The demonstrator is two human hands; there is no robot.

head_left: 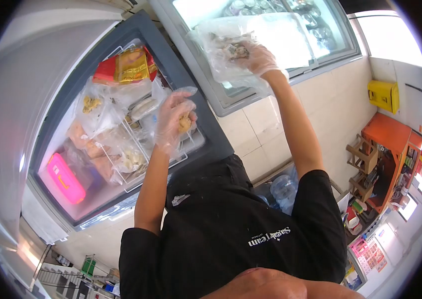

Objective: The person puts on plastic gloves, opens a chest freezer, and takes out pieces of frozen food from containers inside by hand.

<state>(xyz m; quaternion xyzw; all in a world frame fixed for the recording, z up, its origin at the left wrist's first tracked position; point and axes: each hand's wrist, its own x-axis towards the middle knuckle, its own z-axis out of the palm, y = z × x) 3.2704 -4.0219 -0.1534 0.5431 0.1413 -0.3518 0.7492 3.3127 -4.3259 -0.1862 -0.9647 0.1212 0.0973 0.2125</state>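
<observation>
My left hand (173, 119), in a clear plastic glove, is closed around a small tan piece of food (185, 124) above the open chest freezer (198, 107). My right hand (260, 59), gloved too, reaches farther forward over the glass-topped freezer (291, 72). Its fingers are closed on a clear plastic bag (216, 60) with greyish, dark-speckled food (237, 51) inside. What exactly that food is, I cannot make out. A wire basket (133, 132) inside the open freezer lies just below my left hand, with bagged food in it.
In the open freezer are a red and gold packet (128, 67), a bright pink box (66, 178) and bagged pale food (133, 160). Large clear water bottles (284, 188) stand beside my body. An orange shelf unit (393, 137) and a yellow box (383, 96) are at the right.
</observation>
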